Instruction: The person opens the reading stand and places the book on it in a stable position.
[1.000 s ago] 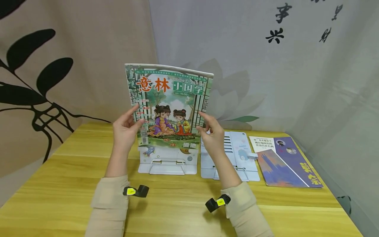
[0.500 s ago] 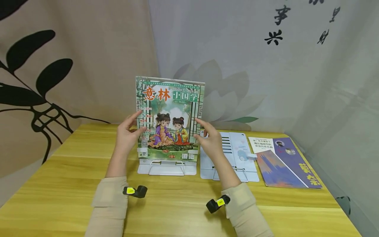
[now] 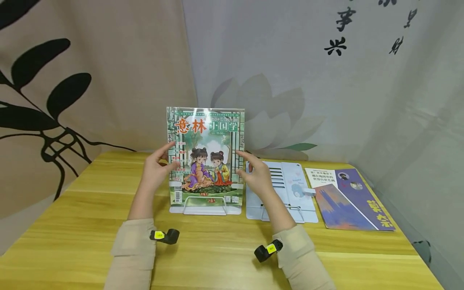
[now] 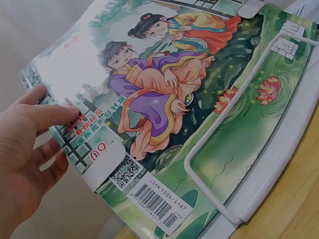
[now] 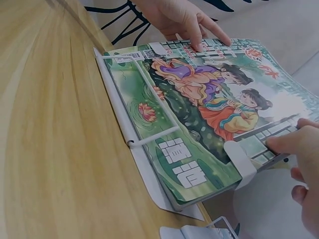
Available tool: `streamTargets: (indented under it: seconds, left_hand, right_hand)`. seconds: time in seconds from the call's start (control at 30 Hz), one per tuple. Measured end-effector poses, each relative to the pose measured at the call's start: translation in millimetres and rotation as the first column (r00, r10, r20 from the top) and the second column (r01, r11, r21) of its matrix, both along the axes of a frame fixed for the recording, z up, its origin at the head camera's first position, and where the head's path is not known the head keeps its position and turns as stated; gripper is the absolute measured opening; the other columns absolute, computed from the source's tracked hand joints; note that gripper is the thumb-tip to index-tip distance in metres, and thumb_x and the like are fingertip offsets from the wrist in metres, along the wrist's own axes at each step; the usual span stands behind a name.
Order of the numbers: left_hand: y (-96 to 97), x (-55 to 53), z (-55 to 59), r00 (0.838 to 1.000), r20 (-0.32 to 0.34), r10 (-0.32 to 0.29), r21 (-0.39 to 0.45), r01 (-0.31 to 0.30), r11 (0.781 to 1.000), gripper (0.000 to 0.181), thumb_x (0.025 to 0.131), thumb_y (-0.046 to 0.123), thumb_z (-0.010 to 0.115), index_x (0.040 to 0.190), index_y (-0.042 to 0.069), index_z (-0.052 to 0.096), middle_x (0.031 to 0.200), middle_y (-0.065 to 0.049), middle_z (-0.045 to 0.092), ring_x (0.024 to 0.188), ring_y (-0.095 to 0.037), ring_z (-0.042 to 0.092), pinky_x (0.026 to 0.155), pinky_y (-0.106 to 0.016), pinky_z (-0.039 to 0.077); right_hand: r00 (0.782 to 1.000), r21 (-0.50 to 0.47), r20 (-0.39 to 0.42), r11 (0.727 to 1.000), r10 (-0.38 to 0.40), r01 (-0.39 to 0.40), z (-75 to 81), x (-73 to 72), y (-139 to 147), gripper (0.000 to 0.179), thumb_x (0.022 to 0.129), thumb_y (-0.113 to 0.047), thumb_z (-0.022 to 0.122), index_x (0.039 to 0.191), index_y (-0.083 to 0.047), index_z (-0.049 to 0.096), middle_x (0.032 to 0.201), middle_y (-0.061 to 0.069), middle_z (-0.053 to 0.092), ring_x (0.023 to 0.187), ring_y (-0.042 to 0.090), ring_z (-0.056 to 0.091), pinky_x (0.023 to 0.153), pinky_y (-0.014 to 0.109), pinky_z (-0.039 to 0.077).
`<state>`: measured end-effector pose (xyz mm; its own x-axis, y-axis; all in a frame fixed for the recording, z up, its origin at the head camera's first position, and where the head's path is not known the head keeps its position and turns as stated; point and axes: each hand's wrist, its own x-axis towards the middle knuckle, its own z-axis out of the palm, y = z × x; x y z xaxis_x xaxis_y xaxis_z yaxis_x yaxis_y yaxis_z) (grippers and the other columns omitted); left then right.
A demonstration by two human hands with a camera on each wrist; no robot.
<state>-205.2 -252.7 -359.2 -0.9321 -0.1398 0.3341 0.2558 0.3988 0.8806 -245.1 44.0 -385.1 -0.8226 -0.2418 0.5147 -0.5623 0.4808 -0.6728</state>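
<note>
A green children's magazine [image 3: 206, 161] with two cartoon figures on its cover stands upright, leaning back on a white book stand [image 3: 177, 210]. The stand's wire bracket [image 4: 187, 164] crosses the lower front of the cover. White side clips lie over both edges, the left clip [image 4: 107, 164] above the barcode and the right clip [image 5: 240, 162] near the lower corner. My left hand [image 3: 156, 167] pinches the magazine's left edge, thumb on the cover and fingers behind. At the right edge my right hand [image 3: 258, 173] pinches it the same way.
Just right of the magazine is a second, pale blue book stand [image 3: 295, 181] with slots and its own wire bracket. Beyond it a purple book [image 3: 362, 197] lies on the wooden table [image 3: 210, 253]. A curtain [image 3: 145, 60] with printed leaves hangs behind.
Both hands have lowered the magazine onto the white stand. Its bottom edge now sits behind the wire bracket, where earlier it was above it.
</note>
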Motion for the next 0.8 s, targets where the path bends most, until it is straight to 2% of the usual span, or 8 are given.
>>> streamTargets:
  seconds: [0.13,0.27,0.37,0.5,0.63,0.8]
  left_hand:
    - [-5.6,-10.1,-13.4,1.000,0.004,-0.002,-0.034,0.003,0.999,0.064,0.085,0.002,0.071,0.142,0.018,0.049,0.098,-0.016,0.052,0.089,-0.021,0.045,0.054,-0.019,0.040]
    - [-5.4,-11.5,-15.6,1.000,-0.017,0.006,-0.061,-0.007,0.998,0.065,0.084,0.002,0.072,0.141,0.023,0.050,0.097,-0.015,0.053,0.087,-0.020,0.046,0.054,-0.020,0.041]
    - [-4.8,-10.5,-13.8,0.999,-0.045,0.020,-0.080,-0.023,0.997,0.066,0.083,0.001,0.072,0.141,0.021,0.050,0.110,-0.014,0.053,0.089,-0.020,0.048,0.059,-0.020,0.046]
    - [-6.1,-8.4,-7.6,0.993,-0.095,0.068,-0.067,-0.075,0.995,0.066,0.081,-0.001,0.073,0.140,0.016,0.051,0.127,-0.009,0.049,0.095,-0.022,0.050,0.075,-0.027,0.049]
    - [-5.8,-6.3,1.6,0.986,-0.137,0.093,-0.026,-0.097,0.995,0.067,0.079,-0.004,0.074,0.140,0.015,0.051,0.125,-0.012,0.051,0.099,-0.025,0.050,0.083,-0.034,0.045]
    - [5.3,-3.6,13.5,0.981,-0.178,0.080,-0.002,-0.082,0.997,0.065,0.079,-0.004,0.073,0.138,0.014,0.053,0.124,-0.010,0.054,0.100,-0.024,0.051,0.086,-0.037,0.043]
  right_hand:
    - [0.999,0.060,0.012,0.998,-0.031,0.030,0.8,2.0,1.4,0.059,0.079,-0.010,0.079,0.132,-0.024,0.059,0.099,-0.001,0.061,0.062,0.022,0.044,0.049,0.029,0.031]
    - [0.997,0.180,-0.035,0.981,-0.072,0.077,2.3,4.4,2.1,0.061,0.080,-0.016,0.079,0.135,-0.026,0.056,0.102,-0.002,0.061,0.060,0.015,0.041,0.047,0.028,0.031]
    - [0.995,0.217,-0.061,0.972,-0.082,0.093,4.3,6.9,3.1,0.064,0.080,-0.017,0.079,0.138,-0.026,0.052,0.110,-0.003,0.060,0.060,0.012,0.039,0.046,0.027,0.032]
    - [0.995,0.195,-0.069,0.977,-0.077,0.089,7.6,10.1,7.0,0.067,0.080,-0.015,0.079,0.140,-0.023,0.051,0.119,-0.002,0.058,0.061,0.010,0.039,0.047,0.027,0.033]
    - [0.993,0.147,-0.095,0.985,-0.075,0.088,11.8,14.2,15.7,0.065,0.079,-0.012,0.080,0.138,-0.020,0.054,0.119,0.000,0.059,0.063,0.013,0.042,0.047,0.028,0.033]
    - [0.993,0.050,-0.102,0.996,-0.062,0.068,14.3,19.8,32.4,0.057,0.080,-0.006,0.078,0.133,-0.015,0.058,0.114,0.001,0.060,0.065,0.020,0.046,0.050,0.029,0.034]
